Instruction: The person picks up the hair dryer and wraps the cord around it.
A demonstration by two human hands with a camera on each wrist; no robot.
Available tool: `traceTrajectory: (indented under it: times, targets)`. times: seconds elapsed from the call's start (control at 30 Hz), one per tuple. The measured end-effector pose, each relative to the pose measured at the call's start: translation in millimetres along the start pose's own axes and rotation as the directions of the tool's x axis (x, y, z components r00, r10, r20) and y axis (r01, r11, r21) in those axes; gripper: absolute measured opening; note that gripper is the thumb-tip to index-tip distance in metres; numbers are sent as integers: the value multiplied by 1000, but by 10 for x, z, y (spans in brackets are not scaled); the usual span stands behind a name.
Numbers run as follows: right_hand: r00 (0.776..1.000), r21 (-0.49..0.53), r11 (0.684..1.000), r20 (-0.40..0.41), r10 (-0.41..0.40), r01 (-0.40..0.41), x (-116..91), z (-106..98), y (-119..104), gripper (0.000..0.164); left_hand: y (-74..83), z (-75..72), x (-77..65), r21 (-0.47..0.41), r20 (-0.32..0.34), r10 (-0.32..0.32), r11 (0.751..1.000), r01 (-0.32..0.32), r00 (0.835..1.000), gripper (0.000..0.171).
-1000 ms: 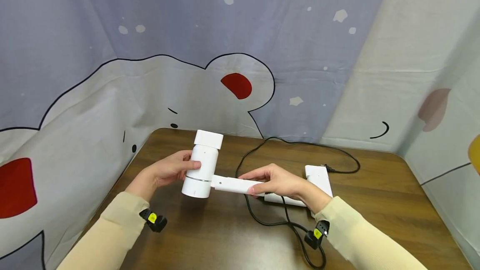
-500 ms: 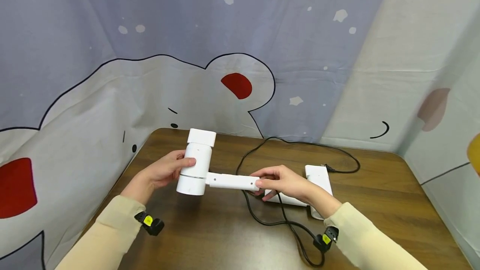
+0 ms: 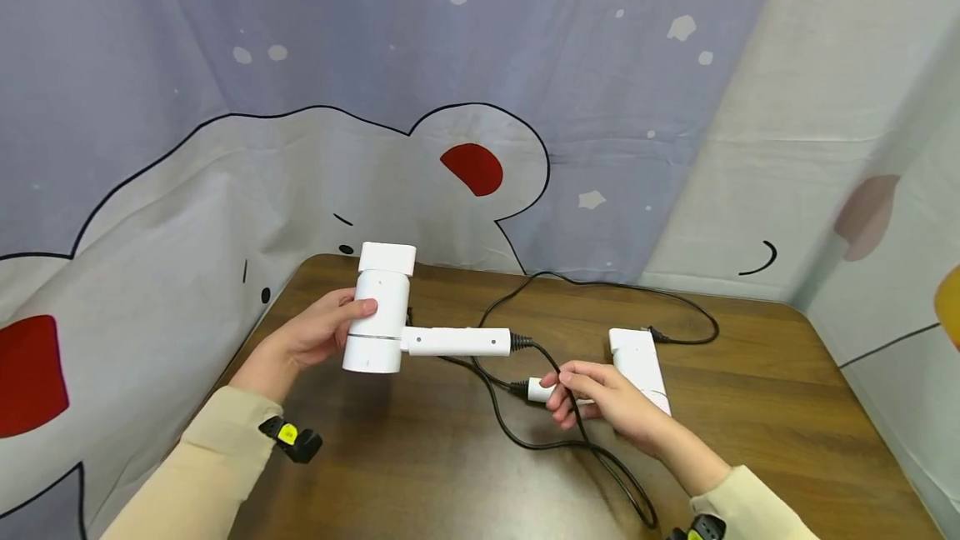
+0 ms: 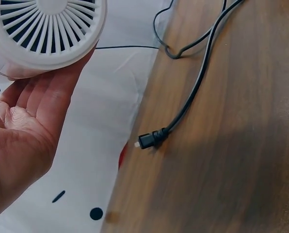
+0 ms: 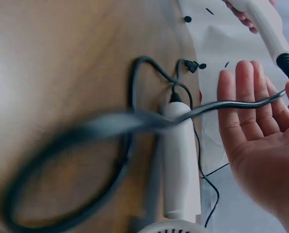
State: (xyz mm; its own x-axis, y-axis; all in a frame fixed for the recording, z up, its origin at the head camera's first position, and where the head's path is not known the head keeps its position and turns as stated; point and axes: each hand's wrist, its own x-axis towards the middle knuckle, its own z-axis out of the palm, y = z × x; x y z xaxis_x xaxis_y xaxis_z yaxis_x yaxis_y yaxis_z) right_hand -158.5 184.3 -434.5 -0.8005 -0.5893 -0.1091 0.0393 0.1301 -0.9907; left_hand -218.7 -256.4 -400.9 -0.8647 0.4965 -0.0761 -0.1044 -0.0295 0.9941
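Note:
My left hand [image 3: 322, 327] grips a white hair dryer [image 3: 381, 298] round its barrel, raised over the table with the handle pointing right. In the left wrist view the slatted intake grille [image 4: 50, 34] faces the camera. A black cord [image 3: 546, 353] leaves the handle's end and runs down to my right hand [image 3: 618, 402]. There it crosses the extended fingers [image 5: 246, 92], with the thumb beside it at the edge of the right wrist view. Behind the right hand a second white hair dryer [image 3: 637, 365] lies on the table, its handle partly hidden.
Black cord [image 3: 517, 436] loops over the wooden table [image 3: 765, 407]. A plug [image 4: 149, 140] lies near the table's edge in the left wrist view. Another plug [image 3: 657, 336] lies by the second dryer. A printed curtain [image 3: 600, 107] hangs behind the table.
The right hand has let go of the first dryer's handle and moved right and down onto its cord. The left hand has shifted slightly left and up with the dryer.

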Motion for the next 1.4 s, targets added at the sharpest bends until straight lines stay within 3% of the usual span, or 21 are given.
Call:
traceTrajectory:
  times: [0.13, 0.3, 0.63, 0.9, 1.1, 1.4]
  targets:
    - [1000, 45, 999, -17, 6, -5, -123, 58, 78, 48, 8, -1, 20, -32, -25, 1, 999, -2, 1000, 42]
    - [999, 106, 993, -10, -44, 45, -221, 153, 120, 48, -8, 15, 55, -60, -49, -3, 998, 0, 999, 40]
    - [998, 262, 964, 34, -62, 51, -243, 412, 166, 42, -22, 119, 125, -98, -35, 28, 995, -32, 999, 37]
    - [1000, 186, 983, 4, 5, -5, -92, 405, 198, 39, 17, 186, 142, -109, 15, 67, 992, -65, 998, 35]
    - [996, 132, 988, -35, 79, -74, 32, 235, 173, 42, 71, 205, 143, -128, 90, 109, 987, -97, 990, 29]
    - [992, -18, 994, -68, 110, -112, 198, -63, 64, 42, 100, 168, 126, -99, 216, 120, 990, -101, 969, 30]
